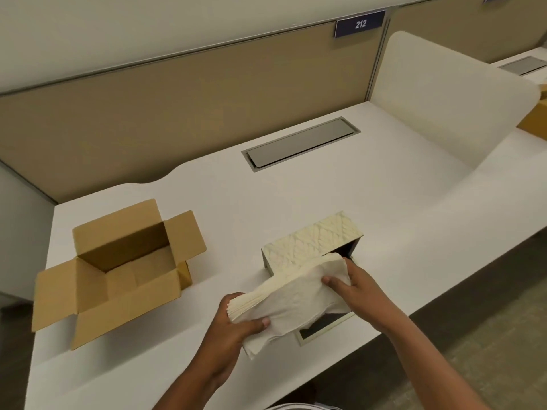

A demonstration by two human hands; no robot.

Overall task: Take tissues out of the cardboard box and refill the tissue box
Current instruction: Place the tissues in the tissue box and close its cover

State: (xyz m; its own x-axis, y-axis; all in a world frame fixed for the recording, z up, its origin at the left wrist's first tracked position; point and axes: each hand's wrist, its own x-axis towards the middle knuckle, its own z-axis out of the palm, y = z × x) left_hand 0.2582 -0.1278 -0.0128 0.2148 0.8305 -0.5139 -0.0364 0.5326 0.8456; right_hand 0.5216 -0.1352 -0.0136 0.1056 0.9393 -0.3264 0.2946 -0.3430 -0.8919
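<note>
I see both bare forearms reaching forward from the lower edge of my view, converging toward the centre. My left hand (236,324) is curled around the near end of a stack of tissues (290,300), thumb pressed on top and fingers wrapped underneath. My right hand (352,287) lies palm-down on the far end of the same stack, thumb stretched across the top sheet and fingers bent over the far edge. Both wrists are slightly flexed.

Bare desk (340,196) behind tissue box (310,241), open gap between it and carton (118,270), divider (444,99) walls the right
</note>
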